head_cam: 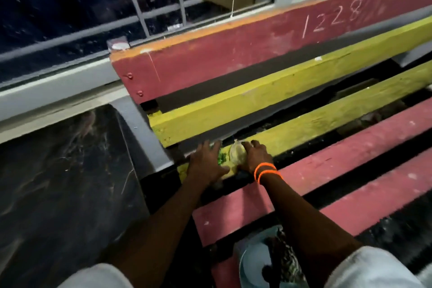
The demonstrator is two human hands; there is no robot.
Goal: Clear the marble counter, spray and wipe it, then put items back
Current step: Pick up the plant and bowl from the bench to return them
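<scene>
Both hands — rough yellow slat.

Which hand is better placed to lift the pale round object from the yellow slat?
The right hand, probably: its fingers already rest on the pale round object. The left hand lies spread flat beside it on the yellow slat.

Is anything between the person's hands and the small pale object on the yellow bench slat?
Nothing visible. The right hand already rests on the pale object, and the left hand lies flat just beside it on the yellow slat.
</scene>
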